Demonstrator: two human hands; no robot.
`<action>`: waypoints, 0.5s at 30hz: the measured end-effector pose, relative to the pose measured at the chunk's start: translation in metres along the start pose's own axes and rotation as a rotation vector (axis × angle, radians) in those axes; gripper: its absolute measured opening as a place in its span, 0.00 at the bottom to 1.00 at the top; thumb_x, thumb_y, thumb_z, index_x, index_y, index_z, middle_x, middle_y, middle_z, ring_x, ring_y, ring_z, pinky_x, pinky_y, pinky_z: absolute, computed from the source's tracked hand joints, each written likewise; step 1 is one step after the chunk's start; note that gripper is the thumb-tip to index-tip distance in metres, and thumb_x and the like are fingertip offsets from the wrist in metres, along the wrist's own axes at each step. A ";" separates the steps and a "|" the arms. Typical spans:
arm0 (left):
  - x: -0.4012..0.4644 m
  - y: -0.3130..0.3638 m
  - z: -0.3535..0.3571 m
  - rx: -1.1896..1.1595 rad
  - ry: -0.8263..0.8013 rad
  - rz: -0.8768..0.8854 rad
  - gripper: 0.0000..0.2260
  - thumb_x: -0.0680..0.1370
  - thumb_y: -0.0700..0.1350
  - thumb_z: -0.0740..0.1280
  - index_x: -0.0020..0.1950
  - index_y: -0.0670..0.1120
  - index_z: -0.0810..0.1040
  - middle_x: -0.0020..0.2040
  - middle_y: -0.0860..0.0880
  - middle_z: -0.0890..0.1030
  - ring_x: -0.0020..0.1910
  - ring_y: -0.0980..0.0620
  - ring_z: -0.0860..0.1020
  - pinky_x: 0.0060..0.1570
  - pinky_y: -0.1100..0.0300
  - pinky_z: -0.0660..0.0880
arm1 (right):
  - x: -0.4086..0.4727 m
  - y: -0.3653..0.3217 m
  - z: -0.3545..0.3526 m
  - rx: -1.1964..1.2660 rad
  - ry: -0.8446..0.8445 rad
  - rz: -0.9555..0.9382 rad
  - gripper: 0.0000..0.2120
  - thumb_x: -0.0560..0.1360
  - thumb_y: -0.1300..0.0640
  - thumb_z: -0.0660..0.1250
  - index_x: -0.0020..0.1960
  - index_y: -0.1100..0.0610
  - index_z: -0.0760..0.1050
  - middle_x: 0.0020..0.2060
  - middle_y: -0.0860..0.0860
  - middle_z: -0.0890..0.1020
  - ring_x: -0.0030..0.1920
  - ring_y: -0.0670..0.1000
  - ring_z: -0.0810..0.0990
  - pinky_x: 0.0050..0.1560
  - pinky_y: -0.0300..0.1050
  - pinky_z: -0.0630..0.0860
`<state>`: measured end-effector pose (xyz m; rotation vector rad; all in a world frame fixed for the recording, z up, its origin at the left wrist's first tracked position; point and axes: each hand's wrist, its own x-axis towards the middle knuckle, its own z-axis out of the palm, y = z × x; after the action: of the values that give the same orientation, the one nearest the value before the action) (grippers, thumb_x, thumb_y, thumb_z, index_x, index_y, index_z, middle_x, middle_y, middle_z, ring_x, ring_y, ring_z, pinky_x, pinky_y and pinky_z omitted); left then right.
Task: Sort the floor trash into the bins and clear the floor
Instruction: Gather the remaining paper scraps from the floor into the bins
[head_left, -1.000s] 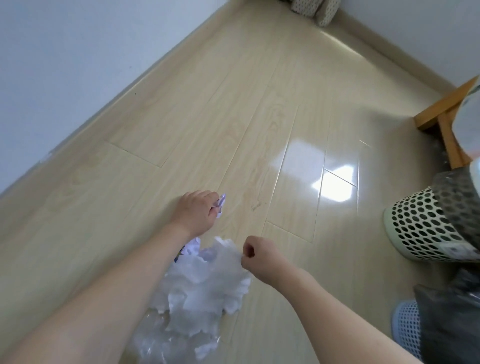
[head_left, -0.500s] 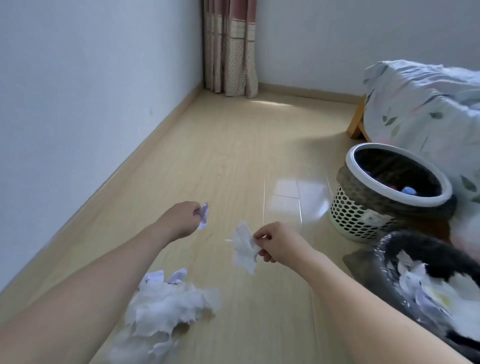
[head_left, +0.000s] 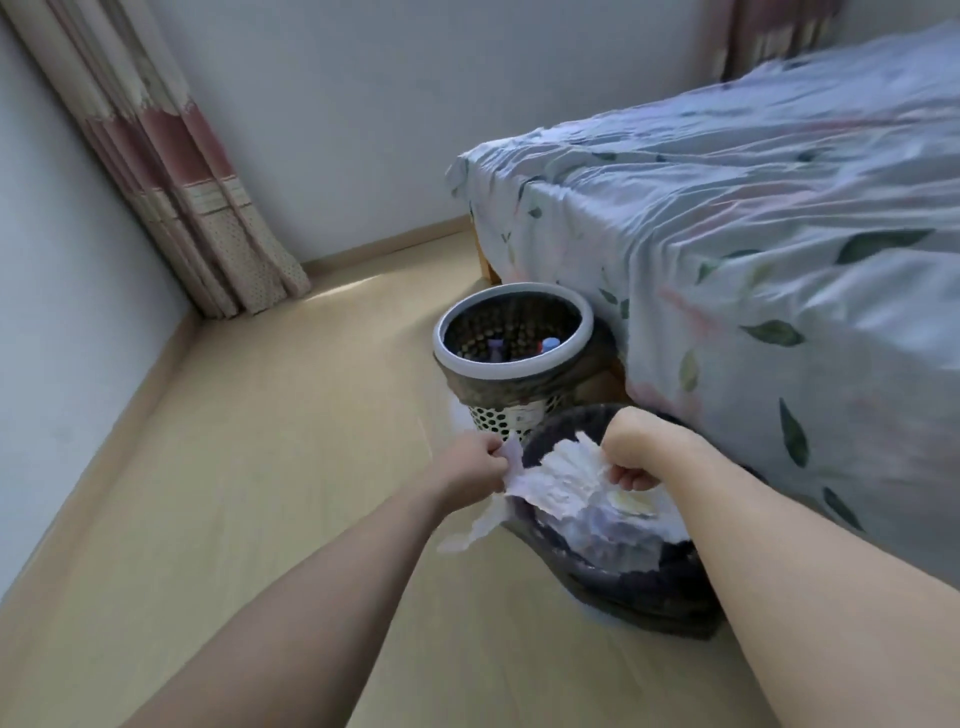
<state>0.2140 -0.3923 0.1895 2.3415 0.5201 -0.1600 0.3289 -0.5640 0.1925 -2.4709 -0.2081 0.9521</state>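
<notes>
- Since half a second ago: both hands have swung from mid-floor to the near bin (head_left: 649, 597); the loose paper heap on the floor is out of view now.
- Left hand (head_left: 475, 467): fingers curled, pinching a crumpled white paper scrap (head_left: 493, 512) that trails down outside the bin's left rim, over the wood floor (head_left: 260, 467).
- Right hand (head_left: 631, 449): fist closed over the bin mouth, gripping the edge of crumpled tissue paper (head_left: 566, 475); whether that piece is separate from the pile below cannot be told.
- Near bin: dark liner, already heaped with white paper waste (head_left: 613, 519). Far bin (head_left: 511, 358): perforated white basket with grey rim, holds small items including a blue-capped one; stands just beyond the near bin, against the bed (head_left: 753, 234).
- Judged step: dropping paper into the paper bin.
- To do it well: bring the left hand rightward over the opening before letting go, since its scrap hangs outside the rim and would probably fall back to the floor. Release low, then press the heap lightly; it sits high and light pieces may slide off.
</notes>
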 end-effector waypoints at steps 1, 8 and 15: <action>0.009 0.013 0.020 0.032 -0.031 0.010 0.03 0.69 0.41 0.58 0.36 0.46 0.70 0.32 0.47 0.73 0.32 0.49 0.70 0.35 0.57 0.67 | 0.001 0.016 -0.008 -0.024 0.034 0.028 0.17 0.82 0.56 0.52 0.39 0.62 0.72 0.41 0.56 0.83 0.32 0.52 0.75 0.35 0.43 0.73; 0.036 0.034 0.075 0.343 0.038 -0.012 0.16 0.73 0.44 0.59 0.59 0.49 0.77 0.55 0.48 0.80 0.56 0.45 0.77 0.55 0.52 0.75 | 0.010 0.047 -0.020 -0.236 0.199 -0.012 0.17 0.78 0.57 0.59 0.63 0.61 0.74 0.58 0.57 0.77 0.61 0.58 0.75 0.60 0.48 0.73; 0.038 0.017 0.039 0.365 0.306 0.015 0.16 0.75 0.42 0.58 0.60 0.50 0.77 0.59 0.47 0.80 0.59 0.45 0.75 0.60 0.50 0.72 | 0.014 0.016 -0.014 -0.066 0.351 -0.285 0.16 0.74 0.62 0.59 0.61 0.58 0.73 0.56 0.56 0.78 0.56 0.58 0.77 0.57 0.51 0.76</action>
<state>0.2568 -0.4175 0.1617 2.7460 0.6662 0.1243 0.3486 -0.5788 0.1852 -2.5291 -0.4620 0.3916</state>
